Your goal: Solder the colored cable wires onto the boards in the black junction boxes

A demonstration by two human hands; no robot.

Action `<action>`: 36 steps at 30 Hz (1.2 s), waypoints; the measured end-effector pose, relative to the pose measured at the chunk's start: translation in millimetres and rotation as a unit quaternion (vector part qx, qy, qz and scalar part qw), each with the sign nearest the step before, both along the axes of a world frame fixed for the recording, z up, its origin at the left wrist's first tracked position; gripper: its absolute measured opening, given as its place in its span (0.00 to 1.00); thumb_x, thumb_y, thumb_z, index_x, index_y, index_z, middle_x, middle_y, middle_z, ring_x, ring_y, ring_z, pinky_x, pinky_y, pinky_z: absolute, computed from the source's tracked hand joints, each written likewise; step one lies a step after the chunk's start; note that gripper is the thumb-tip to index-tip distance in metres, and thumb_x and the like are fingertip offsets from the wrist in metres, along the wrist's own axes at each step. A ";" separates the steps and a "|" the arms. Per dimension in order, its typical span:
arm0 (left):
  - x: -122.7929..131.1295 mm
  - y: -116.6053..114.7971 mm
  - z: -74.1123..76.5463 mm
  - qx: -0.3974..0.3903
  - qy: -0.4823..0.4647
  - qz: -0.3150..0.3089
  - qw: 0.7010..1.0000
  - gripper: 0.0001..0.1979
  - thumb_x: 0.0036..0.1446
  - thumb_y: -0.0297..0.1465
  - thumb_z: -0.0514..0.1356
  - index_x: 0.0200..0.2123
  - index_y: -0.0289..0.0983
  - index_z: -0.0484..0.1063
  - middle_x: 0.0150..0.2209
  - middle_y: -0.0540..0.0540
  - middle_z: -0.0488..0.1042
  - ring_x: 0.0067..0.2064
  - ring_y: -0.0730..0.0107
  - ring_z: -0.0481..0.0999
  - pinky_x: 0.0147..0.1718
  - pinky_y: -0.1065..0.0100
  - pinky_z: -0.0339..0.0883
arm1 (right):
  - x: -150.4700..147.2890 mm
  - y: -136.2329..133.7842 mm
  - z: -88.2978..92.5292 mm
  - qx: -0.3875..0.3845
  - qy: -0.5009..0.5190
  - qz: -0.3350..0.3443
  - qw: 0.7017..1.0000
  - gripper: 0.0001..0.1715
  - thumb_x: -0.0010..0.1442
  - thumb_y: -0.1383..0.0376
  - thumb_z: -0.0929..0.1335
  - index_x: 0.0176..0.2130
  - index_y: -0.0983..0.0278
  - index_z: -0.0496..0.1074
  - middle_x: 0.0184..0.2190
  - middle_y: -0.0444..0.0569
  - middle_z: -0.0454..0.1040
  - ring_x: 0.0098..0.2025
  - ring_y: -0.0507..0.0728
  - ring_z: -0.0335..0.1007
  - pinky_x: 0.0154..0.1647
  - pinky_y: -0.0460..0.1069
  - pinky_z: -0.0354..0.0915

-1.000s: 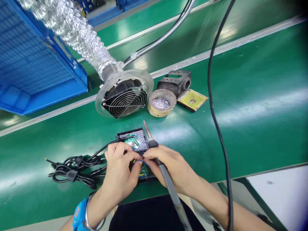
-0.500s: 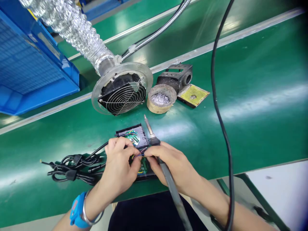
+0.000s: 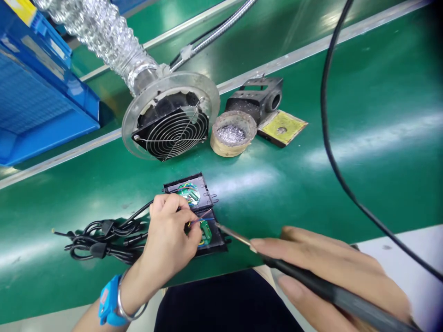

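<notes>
My left hand (image 3: 175,230) pinches thin coloured wires (image 3: 205,218), a blue and a reddish one among them, over the nearer black housing (image 3: 218,237). Inside that housing lies a green circuit board (image 3: 206,232), partly covered by my fingers. In my right hand (image 3: 332,272) is a soldering iron (image 3: 304,276), its tip at the right end of the wires; whether it touches them I cannot tell. A second black housing (image 3: 205,193) with a similar board lies just behind. Black cables (image 3: 104,240) run out from the housings to the left.
A fume extractor fan (image 3: 176,136) on a foil duct (image 3: 104,41) hangs behind the housings. Beside it stand a round pot of solder bits (image 3: 231,136), an iron holder (image 3: 258,99) and a yellow sponge tray (image 3: 284,129). A black cord (image 3: 328,129) loops at right; a blue crate (image 3: 44,92) is at left.
My right hand has drawn back to the right from the wires and swung the soldering iron round, so its tip now points left at them. My left hand stays on the wires.
</notes>
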State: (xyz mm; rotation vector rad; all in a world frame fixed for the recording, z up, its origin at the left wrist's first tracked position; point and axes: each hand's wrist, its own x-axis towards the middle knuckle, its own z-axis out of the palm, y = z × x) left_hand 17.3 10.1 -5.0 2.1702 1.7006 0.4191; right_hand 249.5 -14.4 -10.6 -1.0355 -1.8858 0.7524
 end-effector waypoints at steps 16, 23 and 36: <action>3.0 -0.3 -2.6 0.024 0.008 0.007 1.000 0.06 0.50 0.22 0.59 0.25 0.37 0.72 0.33 0.45 0.70 0.41 0.60 0.64 0.40 0.56 0.62 | -24.0 20.1 -10.9 -0.057 0.050 0.071 0.995 0.17 0.53 0.75 0.62 0.42 0.64 0.71 0.24 0.44 0.67 0.24 0.50 0.60 0.24 0.47 0.60; 3.1 -0.6 -3.0 0.015 0.017 0.002 1.000 0.05 0.50 0.23 0.60 0.25 0.37 0.72 0.34 0.45 0.70 0.41 0.59 0.64 0.40 0.54 0.62 | -23.2 22.2 -11.6 -0.049 0.045 0.088 0.994 0.18 0.53 0.76 0.62 0.42 0.64 0.70 0.26 0.45 0.69 0.24 0.50 0.60 0.23 0.47 0.60; 3.4 -1.5 -3.3 0.013 0.017 0.007 1.000 0.05 0.49 0.22 0.60 0.25 0.37 0.73 0.34 0.45 0.71 0.41 0.59 0.64 0.41 0.53 0.62 | -16.5 15.7 -4.9 -0.050 0.022 0.061 0.997 0.15 0.55 0.76 0.62 0.40 0.64 0.71 0.25 0.44 0.67 0.25 0.50 0.62 0.24 0.48 0.60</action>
